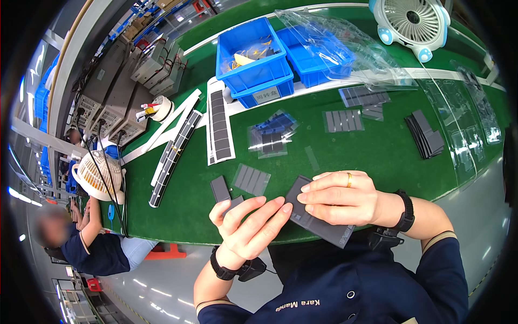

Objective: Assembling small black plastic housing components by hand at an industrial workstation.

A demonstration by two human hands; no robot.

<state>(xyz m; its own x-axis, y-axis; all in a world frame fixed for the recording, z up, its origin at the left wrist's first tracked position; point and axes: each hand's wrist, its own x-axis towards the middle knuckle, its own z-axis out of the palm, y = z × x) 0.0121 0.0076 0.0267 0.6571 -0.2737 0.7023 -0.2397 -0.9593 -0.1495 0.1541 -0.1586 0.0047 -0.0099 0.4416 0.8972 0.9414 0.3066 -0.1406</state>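
Observation:
A dark grey flat rectangular block (324, 227) with small markings is tilted over the near edge of the table. My right hand (345, 200) grips it from above, with the fingertips on its upper face. At the block's left edge, my left hand (248, 229) has its thumb and forefinger pinched together; what lies between them is too small to make out. Just beyond the left fingers stands a small black block (220, 189), with another dark piece partly hidden by them. A clear sheet with grey strips (252, 179) lies close by.
Stacked blue bins (251, 59) stand at the back beside clear plastic trays (356, 54). Black slabs (423, 135) are piled at right. Long strip sheets (218, 124) lie left of centre. White fans (99, 175) stand at left and far right. A co-worker (91, 243) sits at left.

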